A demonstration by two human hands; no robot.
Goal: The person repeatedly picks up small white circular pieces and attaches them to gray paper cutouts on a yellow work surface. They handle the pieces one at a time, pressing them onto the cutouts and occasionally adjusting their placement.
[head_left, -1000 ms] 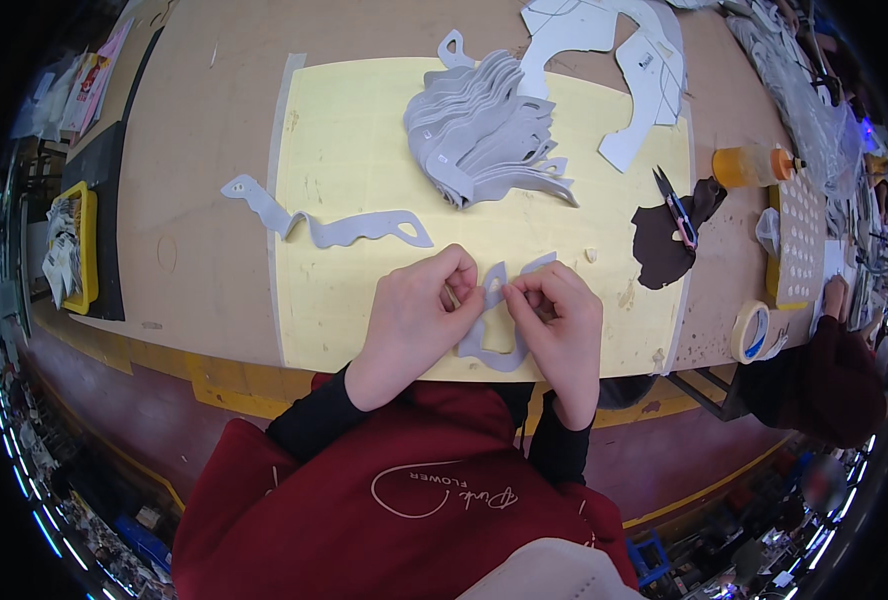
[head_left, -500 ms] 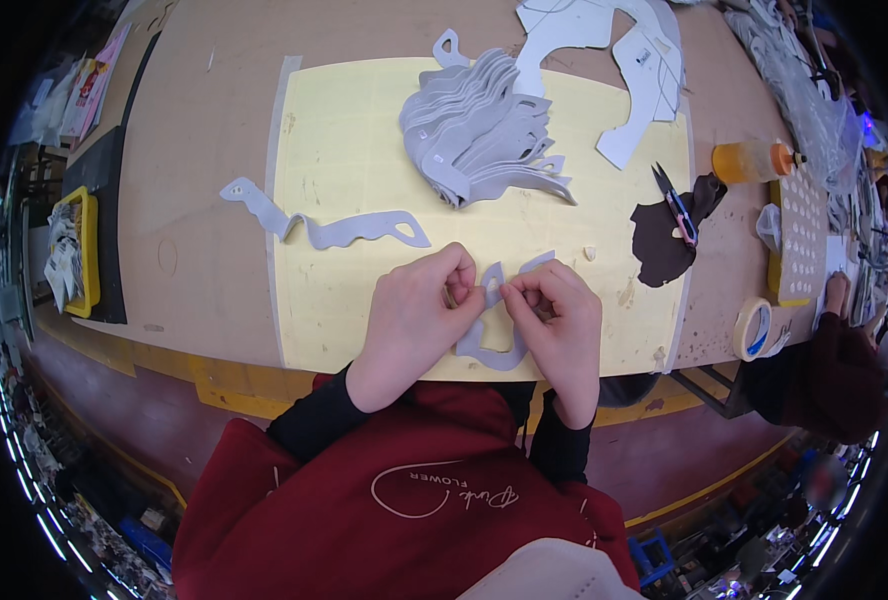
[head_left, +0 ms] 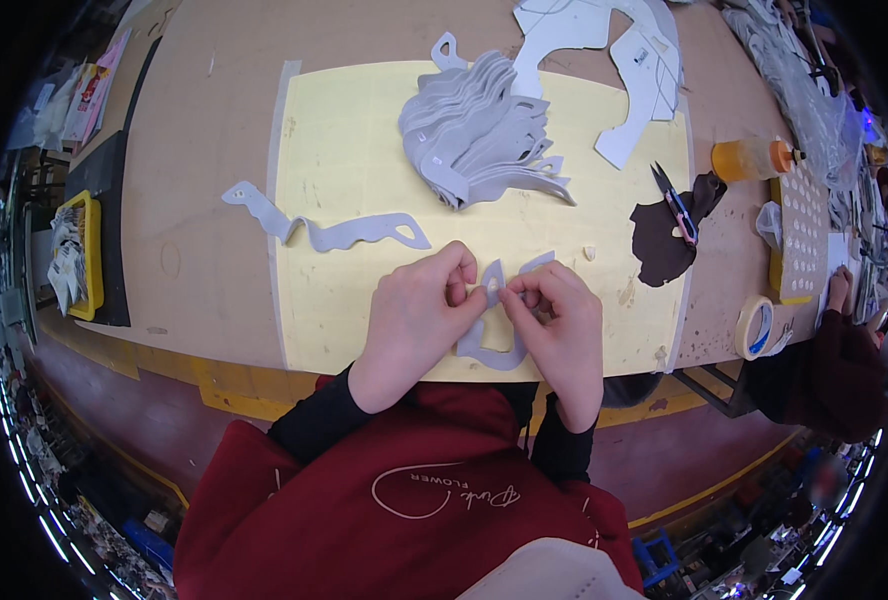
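Note:
Near the front edge of the yellow sheet point(head_left: 344, 330), my left hand point(head_left: 411, 318) and my right hand point(head_left: 561, 325) pinch a grey fabric piece point(head_left: 496, 358) between fingertips and thumbs. Its pointed end with a small opening stands up between the two hands, and the rest curves down below them onto the sheet. Part of the piece is hidden behind my right fingers. Left of my hands lies a wavy grey strip point(head_left: 339, 236) with a hole toward each end. Beyond them sits a bundled stack of similar grey pieces point(head_left: 479, 130).
On the right, thread snips point(head_left: 677, 205) rest on a dark brown scrap point(head_left: 659, 255). Past them are an orange bottle point(head_left: 754, 160), a tape roll point(head_left: 754, 327) and a studded board point(head_left: 799, 240). White pattern pieces point(head_left: 644, 90) lie at the back; a yellow tray point(head_left: 92, 255) stands left.

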